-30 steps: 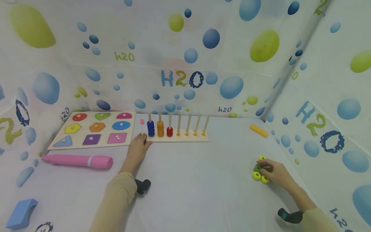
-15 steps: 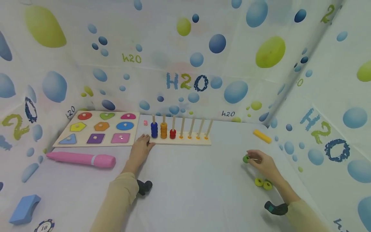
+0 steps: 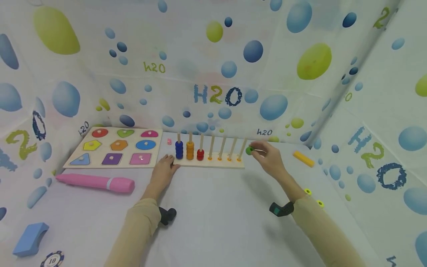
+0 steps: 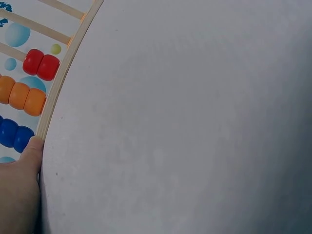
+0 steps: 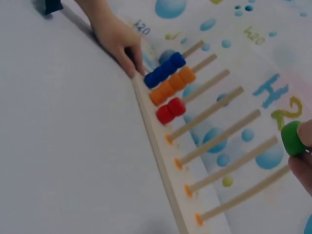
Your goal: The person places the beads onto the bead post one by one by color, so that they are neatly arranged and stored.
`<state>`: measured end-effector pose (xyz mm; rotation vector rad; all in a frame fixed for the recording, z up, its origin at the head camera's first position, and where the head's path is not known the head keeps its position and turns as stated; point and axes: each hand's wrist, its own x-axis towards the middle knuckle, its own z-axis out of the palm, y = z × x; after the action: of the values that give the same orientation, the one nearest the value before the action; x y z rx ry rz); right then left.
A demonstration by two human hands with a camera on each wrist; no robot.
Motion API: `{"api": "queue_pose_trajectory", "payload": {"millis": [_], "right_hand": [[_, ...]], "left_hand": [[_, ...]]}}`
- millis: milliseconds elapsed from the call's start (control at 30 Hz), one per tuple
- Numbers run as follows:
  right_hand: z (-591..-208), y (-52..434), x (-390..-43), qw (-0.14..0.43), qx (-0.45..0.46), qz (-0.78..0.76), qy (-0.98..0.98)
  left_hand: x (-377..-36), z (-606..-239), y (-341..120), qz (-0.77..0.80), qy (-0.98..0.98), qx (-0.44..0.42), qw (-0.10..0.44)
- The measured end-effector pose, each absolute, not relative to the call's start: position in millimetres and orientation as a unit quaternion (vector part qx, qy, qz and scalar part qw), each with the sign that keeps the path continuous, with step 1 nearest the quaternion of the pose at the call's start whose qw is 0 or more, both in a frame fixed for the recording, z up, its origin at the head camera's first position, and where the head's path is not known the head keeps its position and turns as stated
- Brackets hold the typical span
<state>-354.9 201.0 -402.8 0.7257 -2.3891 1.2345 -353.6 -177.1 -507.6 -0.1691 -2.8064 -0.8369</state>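
Note:
A wooden peg board [image 3: 213,165] with a row of upright pegs stands at the back middle of the table. Blue beads [image 3: 179,150], orange beads [image 3: 190,150] and two red beads [image 3: 200,154] fill its three leftmost pegs; the others are bare. My left hand [image 3: 163,170] grips the board's left end, its thumb on the front edge in the left wrist view. Between thumb and fingers, my right hand [image 3: 271,159] pinches a green bead [image 5: 292,138], held up beside the top of the rightmost peg, not on it. Yellow beads [image 3: 307,191] lie partly hidden by the right sleeve.
Left of the board lies a shape puzzle [image 3: 115,148], with a large pink pen-shaped toy [image 3: 95,182] in front. A blue block [image 3: 30,239] and a poker chip [image 3: 52,259] are at front left. A yellow stick [image 3: 303,158] lies at back right, near the patterned wall.
My right hand has picked the green bead from the small group at right and carried it left and back to the rightmost peg. The left hand stays on the board's end.

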Motion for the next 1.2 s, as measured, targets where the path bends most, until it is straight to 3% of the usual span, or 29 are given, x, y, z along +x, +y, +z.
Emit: {"api": "queue_pose_trajectory", "payload": {"millis": [567, 1200], "right_hand": [[-385, 99, -400, 0.169, 0.304, 0.415, -0.841], [-385, 79, -418, 0.164, 0.319, 0.372, -0.856]], "left_hand": [[-352, -507, -177, -0.274, -0.956, -0.045, 0.088], [-354, -511, -177, -0.279, -0.952, -0.054, 0.109]]}}
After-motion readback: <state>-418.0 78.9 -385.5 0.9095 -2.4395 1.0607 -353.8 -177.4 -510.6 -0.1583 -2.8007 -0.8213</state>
